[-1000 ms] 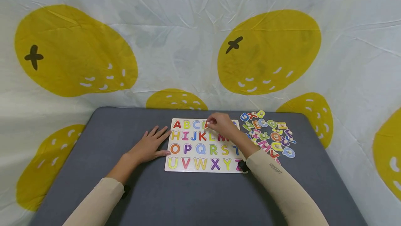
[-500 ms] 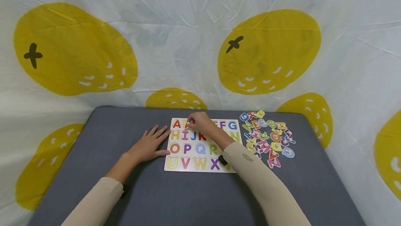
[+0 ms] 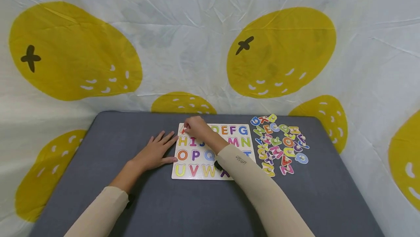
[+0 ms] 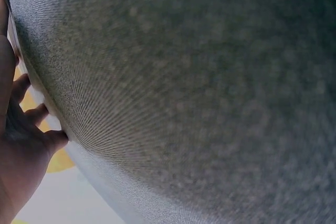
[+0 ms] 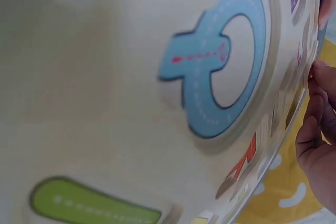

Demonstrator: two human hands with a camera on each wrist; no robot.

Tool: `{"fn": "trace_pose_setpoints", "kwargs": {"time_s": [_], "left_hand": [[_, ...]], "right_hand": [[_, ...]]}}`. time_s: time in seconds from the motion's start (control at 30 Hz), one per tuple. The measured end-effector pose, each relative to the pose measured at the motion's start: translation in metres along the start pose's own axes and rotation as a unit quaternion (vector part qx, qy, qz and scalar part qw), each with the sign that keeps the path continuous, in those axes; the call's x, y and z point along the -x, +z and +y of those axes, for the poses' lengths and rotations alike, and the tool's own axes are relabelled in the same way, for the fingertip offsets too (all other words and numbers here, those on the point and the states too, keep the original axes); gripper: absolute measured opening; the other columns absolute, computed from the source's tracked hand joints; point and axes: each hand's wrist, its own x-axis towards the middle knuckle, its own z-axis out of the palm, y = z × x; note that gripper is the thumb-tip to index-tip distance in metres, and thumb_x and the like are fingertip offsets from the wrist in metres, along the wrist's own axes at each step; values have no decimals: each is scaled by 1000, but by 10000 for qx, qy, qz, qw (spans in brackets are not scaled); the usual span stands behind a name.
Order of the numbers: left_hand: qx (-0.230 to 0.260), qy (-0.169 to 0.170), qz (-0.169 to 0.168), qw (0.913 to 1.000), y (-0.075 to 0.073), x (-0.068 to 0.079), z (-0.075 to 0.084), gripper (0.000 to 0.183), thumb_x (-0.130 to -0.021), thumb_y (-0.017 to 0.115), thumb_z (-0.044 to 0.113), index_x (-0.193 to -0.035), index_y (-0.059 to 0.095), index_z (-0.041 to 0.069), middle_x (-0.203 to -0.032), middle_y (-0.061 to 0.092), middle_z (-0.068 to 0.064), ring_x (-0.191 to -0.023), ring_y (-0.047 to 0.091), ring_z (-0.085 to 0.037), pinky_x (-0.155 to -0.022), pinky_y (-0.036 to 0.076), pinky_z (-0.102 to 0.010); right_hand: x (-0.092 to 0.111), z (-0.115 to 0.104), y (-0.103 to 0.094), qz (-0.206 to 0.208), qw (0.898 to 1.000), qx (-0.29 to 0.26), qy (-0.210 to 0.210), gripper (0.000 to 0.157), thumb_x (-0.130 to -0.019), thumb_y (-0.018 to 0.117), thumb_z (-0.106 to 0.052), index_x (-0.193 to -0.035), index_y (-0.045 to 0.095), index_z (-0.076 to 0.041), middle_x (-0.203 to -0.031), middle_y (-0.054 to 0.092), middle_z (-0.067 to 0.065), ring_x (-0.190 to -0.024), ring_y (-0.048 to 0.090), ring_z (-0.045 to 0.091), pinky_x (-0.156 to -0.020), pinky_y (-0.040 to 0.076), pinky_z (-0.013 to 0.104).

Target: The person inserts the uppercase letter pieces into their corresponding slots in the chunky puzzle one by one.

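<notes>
A pale alphabet puzzle board (image 3: 201, 175) lies on the grey table, printed with rows of coloured letters. My left hand (image 3: 155, 154) rests on the table with fingers spread, its fingertips at the board's left edge. My right hand (image 3: 198, 128) pinches a small red letter piece (image 3: 184, 130) over the A spot at the top left of the board; the fingers hide most of it. In the right wrist view the printed blue Q (image 5: 251, 30) is large, with the right hand (image 5: 320, 145) at the far edge. The left wrist view shows the left hand (image 4: 23, 150) against the tabletop.
Loose letter pieces with small knobs, several of them, lie scattered right of the board, such as a blue Q (image 3: 301, 158) and an orange O (image 3: 288, 142). The grey table (image 3: 157, 208) ends at a white curtain (image 3: 183, 47) with yellow shapes.
My right hand has moved left along the board's top row, from around D to A, still pinching the red piece. The left hand has stayed in place.
</notes>
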Motion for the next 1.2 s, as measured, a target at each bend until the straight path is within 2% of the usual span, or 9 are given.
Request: {"fn": "trace_pose_setpoints", "kwargs": {"time_s": [0.3, 0.57, 0.77, 0.83, 0.87, 0.97, 1.07, 1.1, 1.2], "left_hand": [[23, -3, -13, 10000, -1, 0, 3, 91, -92, 66, 63, -164, 32, 20, -171, 28, -10, -156, 21, -48, -115, 23, -77], [-10, 36, 57, 10000, -5, 1, 5, 90, -92, 68, 61, -163, 34, 18, -169, 30, -12, -154, 24, -49, -113, 25, -78], [-30, 39, 27, 10000, -5, 1, 4, 90, -92, 67, 62, -164, 34, 19, -170, 30, -11, -155, 24, -49, -114, 26, -77], [-22, 28, 12, 10000, -5, 0, 4, 91, -92, 67, 62, -164, 33, 19, -170, 30, -11, -155, 24, -49, -114, 25, -77], [-18, 24, 10, 10000, -5, 0, 5, 91, -92, 67, 63, -164, 33, 19, -170, 29, -11, -155, 24, -49, -114, 25, -77], [6, 11, -10, 10000, -4, -1, 4, 91, -92, 67, 63, -164, 32, 19, -170, 29, -11, -155, 23, -49, -114, 25, -77], [25, -15, -53, 10000, -3, -1, 3, 92, -92, 66, 64, -165, 31, 20, -171, 27, -10, -156, 22, -48, -115, 24, -77], [33, -15, -49, 10000, -2, -1, 3, 92, -92, 66, 64, -165, 31, 20, -171, 27, -10, -156, 21, -48, -115, 24, -77], [63, -25, -52, 10000, -3, 0, 4, 92, -92, 66, 63, -165, 30, 19, -171, 26, -10, -156, 20, -48, -115, 23, -77]], "right_hand": [[-5, -3, 4, 60, 9997, 227, 59, 11, -100, 69, -20, -102, 76, -11, -95, 74, 2, -81, 63, 15, -71, 50, 24], [-5, -4, 8, 103, 9998, -48, 166, 10, -101, 67, -18, -101, 74, -11, -92, 72, 2, -77, 61, 14, -67, 48, 23], [0, -1, 0, 179, 9995, -218, 156, 12, -100, 68, -16, -107, 75, -9, -93, 72, 5, -80, 61, 17, -73, 52, 28], [4, 4, -5, 268, 9991, -302, 128, 12, -100, 69, -16, -108, 75, -9, -93, 72, 4, -82, 62, 17, -78, 55, 31], [7, 8, -7, 336, 9988, -351, 100, 12, -100, 69, -16, -108, 75, -9, -92, 72, 4, -82, 62, 17, -86, 56, 34], [17, 18, -15, 448, 9966, -685, 110, 13, -101, 68, -15, -108, 75, -8, -93, 71, 5, -84, 62, 18, -91, 56, 40], [30, 28, -22, 531, 9932, -1023, 181, 14, -101, 69, -16, -110, 74, -7, -94, 71, 4, -85, 62, 17, -89, 56, 38], [34, 31, -25, 548, 9917, -1141, 213, 15, -101, 69, -15, -111, 74, -6, -95, 71, 5, -85, 63, 18, -83, 56, 35], [46, 40, -31, 649, 9891, -1290, 291, 16, -100, 69, -15, -113, 74, -6, -98, 72, 5, -89, 64, 18, -83, 55, 33]]}}
